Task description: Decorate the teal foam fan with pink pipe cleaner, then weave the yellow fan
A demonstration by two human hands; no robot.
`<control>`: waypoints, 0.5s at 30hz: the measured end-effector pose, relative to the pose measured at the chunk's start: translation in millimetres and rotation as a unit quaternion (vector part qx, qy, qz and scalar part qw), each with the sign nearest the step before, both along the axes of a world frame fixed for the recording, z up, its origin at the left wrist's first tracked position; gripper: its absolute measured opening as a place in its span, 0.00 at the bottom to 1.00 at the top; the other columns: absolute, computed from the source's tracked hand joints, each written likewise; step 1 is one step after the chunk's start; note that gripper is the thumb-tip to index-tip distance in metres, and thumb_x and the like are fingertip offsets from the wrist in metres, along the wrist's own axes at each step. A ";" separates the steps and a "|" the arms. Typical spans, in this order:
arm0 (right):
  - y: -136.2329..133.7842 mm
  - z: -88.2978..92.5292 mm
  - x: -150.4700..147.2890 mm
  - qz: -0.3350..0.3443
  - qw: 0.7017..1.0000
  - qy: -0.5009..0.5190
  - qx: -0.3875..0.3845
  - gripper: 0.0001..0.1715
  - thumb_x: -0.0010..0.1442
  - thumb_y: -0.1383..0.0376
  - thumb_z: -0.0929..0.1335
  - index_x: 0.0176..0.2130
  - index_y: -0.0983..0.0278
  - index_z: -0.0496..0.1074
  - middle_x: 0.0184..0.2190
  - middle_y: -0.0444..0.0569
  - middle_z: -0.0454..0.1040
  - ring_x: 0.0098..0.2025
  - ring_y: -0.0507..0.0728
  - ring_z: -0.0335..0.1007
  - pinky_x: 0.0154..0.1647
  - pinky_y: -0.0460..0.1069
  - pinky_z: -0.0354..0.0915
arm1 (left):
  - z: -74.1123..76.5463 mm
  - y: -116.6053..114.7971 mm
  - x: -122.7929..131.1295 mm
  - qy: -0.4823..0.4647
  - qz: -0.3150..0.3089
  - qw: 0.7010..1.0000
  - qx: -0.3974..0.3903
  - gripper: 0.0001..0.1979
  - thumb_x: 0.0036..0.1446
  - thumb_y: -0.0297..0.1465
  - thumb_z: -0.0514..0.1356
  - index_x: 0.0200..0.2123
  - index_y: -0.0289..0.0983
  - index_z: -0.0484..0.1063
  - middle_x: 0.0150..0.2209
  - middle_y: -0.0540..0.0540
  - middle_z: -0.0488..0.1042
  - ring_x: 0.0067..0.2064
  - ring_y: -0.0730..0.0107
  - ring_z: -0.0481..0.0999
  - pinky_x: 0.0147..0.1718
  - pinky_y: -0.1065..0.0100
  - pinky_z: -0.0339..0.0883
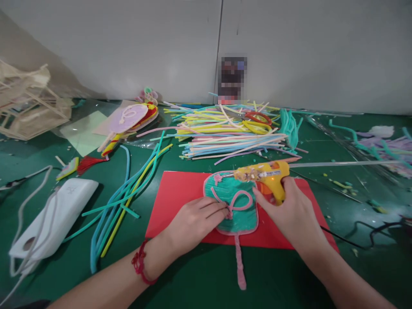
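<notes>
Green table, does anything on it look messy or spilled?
Yes. Small yellow and green scraps lie scattered on the green table right of the red sheet, like dropped offcuts. Loose pipe cleaners sprawl off to the left, apart from the big pile. Nothing looks broken.

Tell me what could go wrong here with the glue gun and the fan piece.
1. The left hand presses its fingertips on the teal fuzzy-wire fan with pink edging, close to the pink loop; hot glue could burn them.
2. The yellow plastic hot glue gun in the right hand is held nozzle-first over the fan; drips might blot it or the red sheet.
</notes>
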State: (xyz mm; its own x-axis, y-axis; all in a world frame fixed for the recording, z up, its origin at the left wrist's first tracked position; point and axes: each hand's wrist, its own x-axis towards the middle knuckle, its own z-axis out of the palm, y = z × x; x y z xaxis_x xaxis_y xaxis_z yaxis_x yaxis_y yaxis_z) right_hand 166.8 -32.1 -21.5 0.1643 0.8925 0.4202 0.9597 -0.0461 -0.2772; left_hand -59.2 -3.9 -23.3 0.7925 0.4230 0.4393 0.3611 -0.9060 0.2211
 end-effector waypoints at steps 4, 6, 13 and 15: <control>10.8 3.5 10.9 -0.028 0.999 0.027 0.011 0.22 0.55 0.45 0.63 0.29 0.59 0.56 0.21 0.44 0.62 0.23 0.57 0.65 0.19 0.48 0.54 | -0.3 0.1 -0.3 -0.002 0.000 1.000 -0.002 0.13 0.65 0.26 0.47 0.42 0.32 0.71 0.41 0.43 0.77 0.44 0.69 0.75 0.44 0.68 0.72; 14.5 9.5 20.8 -0.055 0.998 0.028 0.023 0.22 0.54 0.45 0.63 0.27 0.58 0.53 0.21 0.43 0.60 0.23 0.57 0.63 0.20 0.49 0.54 | -0.1 0.3 -0.2 -0.012 0.000 1.000 -0.001 0.13 0.65 0.26 0.47 0.42 0.32 0.71 0.41 0.43 0.77 0.44 0.69 0.75 0.44 0.68 0.72; 14.9 34.2 94.6 -0.147 0.986 -0.068 -0.026 0.22 0.55 0.47 0.61 0.23 0.56 0.49 0.21 0.49 0.62 0.26 0.61 0.64 0.21 0.52 0.55 | -0.7 1.1 0.6 -0.036 -0.005 0.999 0.004 0.13 0.65 0.26 0.46 0.41 0.32 0.71 0.40 0.44 0.78 0.43 0.69 0.75 0.44 0.68 0.72; 15.5 29.7 118.2 -0.156 0.984 -0.076 -0.047 0.21 0.55 0.47 0.62 0.22 0.56 0.52 0.20 0.49 0.62 0.22 0.60 0.63 0.19 0.51 0.54 | -1.1 0.9 0.8 -0.036 -0.001 0.999 0.010 0.14 0.65 0.26 0.46 0.40 0.32 0.71 0.40 0.44 0.78 0.43 0.69 0.75 0.44 0.68 0.72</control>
State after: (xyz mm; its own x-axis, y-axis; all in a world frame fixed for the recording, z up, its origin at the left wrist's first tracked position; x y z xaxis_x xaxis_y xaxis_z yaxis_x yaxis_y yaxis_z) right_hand 285.0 -16.6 8.2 0.3776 0.8451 0.3785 0.9250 -0.3630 -0.1123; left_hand -58.4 -3.0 -24.4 0.7597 0.4123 0.5029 0.3429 -0.9110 0.2290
